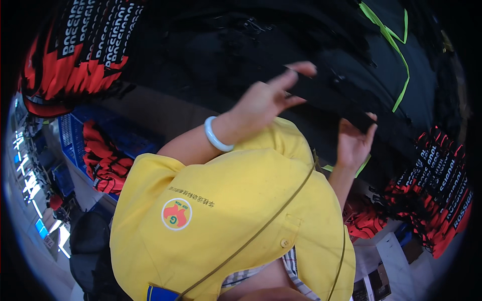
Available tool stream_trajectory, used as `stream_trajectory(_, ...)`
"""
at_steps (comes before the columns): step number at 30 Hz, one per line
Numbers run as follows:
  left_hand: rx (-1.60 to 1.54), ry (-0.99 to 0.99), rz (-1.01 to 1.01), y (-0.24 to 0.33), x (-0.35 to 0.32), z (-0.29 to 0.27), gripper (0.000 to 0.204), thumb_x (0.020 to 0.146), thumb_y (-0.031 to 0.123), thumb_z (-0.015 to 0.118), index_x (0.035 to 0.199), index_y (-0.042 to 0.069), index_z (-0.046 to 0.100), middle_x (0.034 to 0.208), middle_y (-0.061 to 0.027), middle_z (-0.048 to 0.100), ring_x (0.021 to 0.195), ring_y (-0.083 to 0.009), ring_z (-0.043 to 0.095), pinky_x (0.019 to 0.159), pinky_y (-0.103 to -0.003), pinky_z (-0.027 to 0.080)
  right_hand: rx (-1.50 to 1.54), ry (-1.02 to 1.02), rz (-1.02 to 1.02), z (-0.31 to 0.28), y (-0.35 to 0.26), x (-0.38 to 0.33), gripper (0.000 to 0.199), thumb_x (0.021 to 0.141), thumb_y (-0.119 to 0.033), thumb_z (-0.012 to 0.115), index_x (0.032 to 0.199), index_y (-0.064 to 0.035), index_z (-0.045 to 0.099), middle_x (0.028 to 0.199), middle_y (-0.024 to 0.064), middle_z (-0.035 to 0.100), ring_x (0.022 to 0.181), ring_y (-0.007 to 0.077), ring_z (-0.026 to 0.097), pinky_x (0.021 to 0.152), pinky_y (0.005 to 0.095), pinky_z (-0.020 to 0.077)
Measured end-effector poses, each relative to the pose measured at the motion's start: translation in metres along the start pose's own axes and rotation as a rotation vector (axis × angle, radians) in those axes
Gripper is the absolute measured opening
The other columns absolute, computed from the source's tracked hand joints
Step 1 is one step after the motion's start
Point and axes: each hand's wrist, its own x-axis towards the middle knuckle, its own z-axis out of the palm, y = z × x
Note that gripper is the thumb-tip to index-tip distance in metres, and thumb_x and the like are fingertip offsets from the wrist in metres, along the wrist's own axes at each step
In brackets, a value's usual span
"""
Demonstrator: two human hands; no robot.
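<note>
My left hand (pixel 263 103), with a pale bangle on its wrist, is raised in front of my yellow shirt (pixel 226 210) and pinches the near end of a black fabric piece (pixel 326 98). My right hand (pixel 354 143) grips the other end of the same piece from below, fingers curled up around its edge. The piece stretches between the two hands over a big heap of black fabric (pixel 241 45), and its outline is hard to separate from that heap.
Stacks of red-and-black printed fabric pieces lie at the upper left (pixel 75 55) and at the right (pixel 432 200). A blue crate (pixel 75 140) at the left holds more red pieces. Black fabric with neon green trim (pixel 396 55) lies at the upper right.
</note>
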Motion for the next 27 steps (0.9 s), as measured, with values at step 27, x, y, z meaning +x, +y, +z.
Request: stream_trajectory(27, -0.035, 0.551, 0.287, 0.054, -0.02, -0.085, 0.038, 0.095, 0.029, 0.037, 0.119, 0.005, 0.054, 0.115, -0.0106, 0.06, 0.093, -0.016, 0.058, 0.082, -0.029, 0.047, -0.527, 0.739, -0.512, -0.173, -0.272, -0.039, 0.035, 0.082, -0.009, 0.057, 0.117, -0.0046, 0.061, 0.111, 0.0059, 0.065, 0.085, 0.0173, 0.063, 0.071, 0.0301, 0.0533)
